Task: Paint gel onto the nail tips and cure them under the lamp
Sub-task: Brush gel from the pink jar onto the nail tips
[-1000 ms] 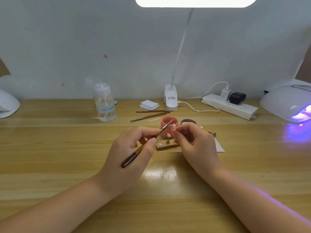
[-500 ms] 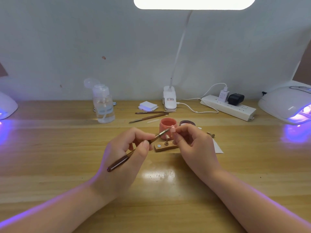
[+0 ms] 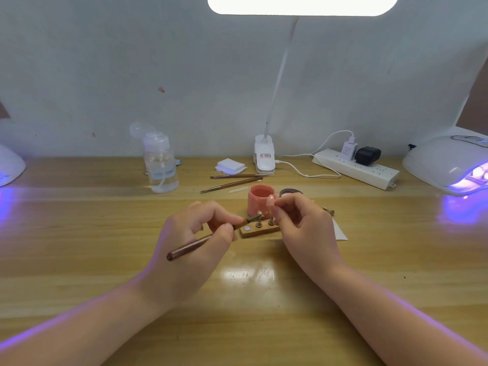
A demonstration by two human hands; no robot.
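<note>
Wooden desk, frame centre: left hand fingers curled, pinching brush; right hand fingertips pinching nail tip (before pink gel pot). Steady wrists; stroke thinly.

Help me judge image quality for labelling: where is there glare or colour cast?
Head view: the desk lamp is blown out white; its glare patch lies on the table between the wrists; violet spill from the UV lamp tints the table's right side and both forearms.

Brushes three; curing lamps two; jars two.
</note>
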